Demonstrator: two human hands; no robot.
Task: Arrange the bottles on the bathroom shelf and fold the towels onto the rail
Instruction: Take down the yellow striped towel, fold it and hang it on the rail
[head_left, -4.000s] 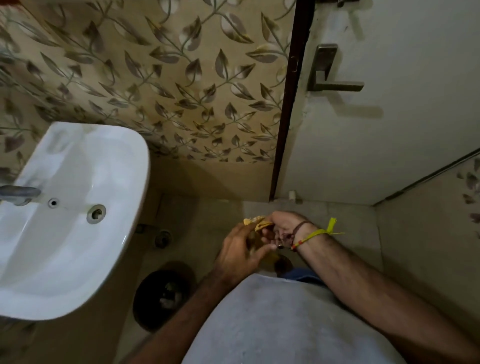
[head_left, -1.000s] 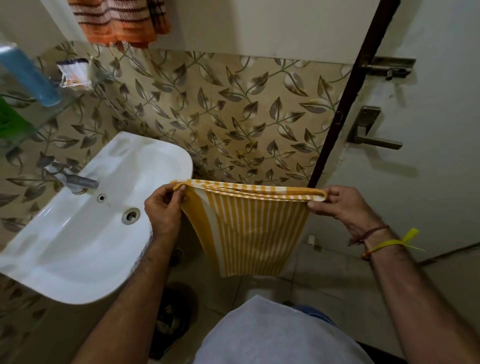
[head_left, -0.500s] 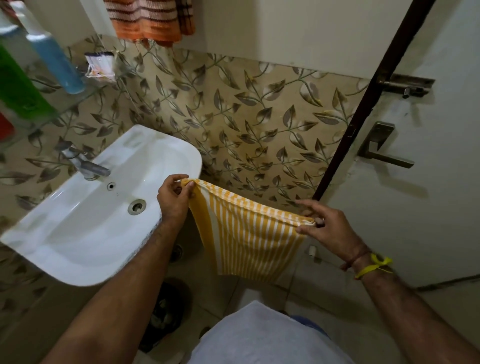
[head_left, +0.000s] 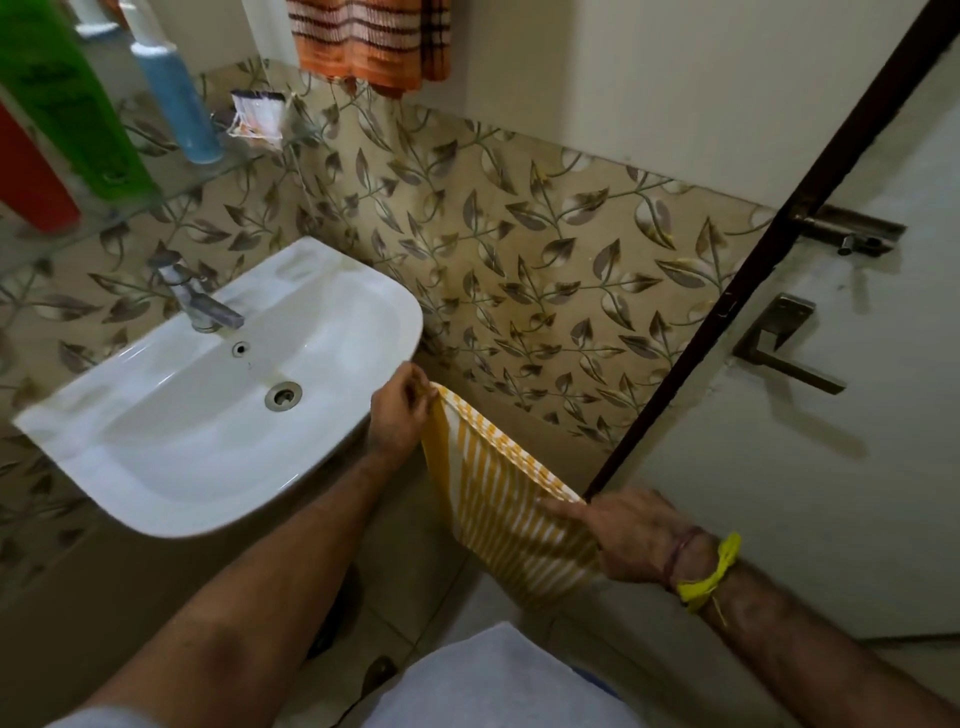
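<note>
Step in hand, as judged: folding the yellow striped towel (head_left: 511, 512) before it goes up on the rail. It hangs in the lower centre of the frame, between the sink (head_left: 218, 415) and the door (head_left: 841, 415), clear of both. Left hand (head_left: 400, 410) pinches the upper left corner, fingers closed tight on the cloth. Right hand (head_left: 631, 535) grips the lower right end, thumb and fingers closed over the top edge.

Top edge is the long axis: runs diagonally, high at centre left, low toward the right. Stripes run across that edge and point down toward the floor. The cloth looks already doubled, 2 layers, though blur makes this unsure.

To do it well: level the 2 hands, keep the edge taut, match corners before bringing the hands together.

Orange striped towel (head_left: 371, 39) hangs at top centre; rail itself not visible. 3 bottles, red (head_left: 28, 176), green (head_left: 72, 98) and blue (head_left: 174, 101), stand on the glass shelf (head_left: 171, 184), upper left.
</note>
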